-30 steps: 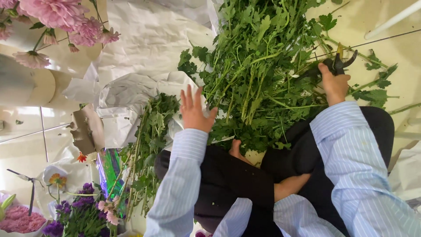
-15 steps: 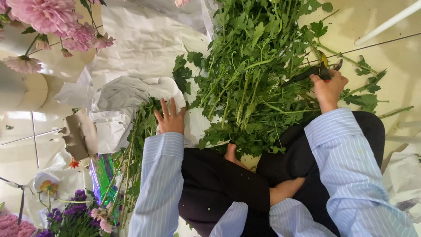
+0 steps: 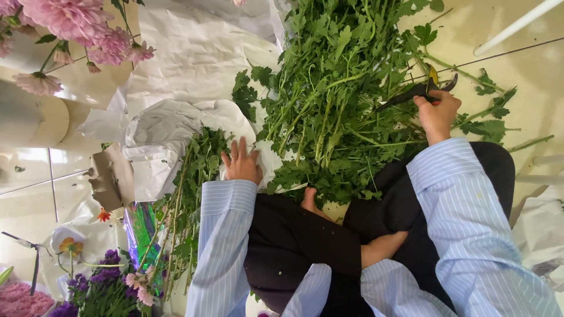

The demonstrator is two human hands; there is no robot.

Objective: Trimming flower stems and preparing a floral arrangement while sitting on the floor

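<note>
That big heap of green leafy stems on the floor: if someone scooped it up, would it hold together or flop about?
The heap of stems would probably sag and shed: the stems look long, thin and loose, lying crossed rather than tied. It seems bulky but fairly light, being mostly leaves. Single stems may snag on each other, since the foliage is tangled near the right hand.

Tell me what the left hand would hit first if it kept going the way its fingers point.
The left hand lies flat, fingers pointing up the picture. Straight ahead it would likely meet the crumpled white wrapping paper first, with the smaller bunch of green stems just beside it. Depth is unclear.
</note>
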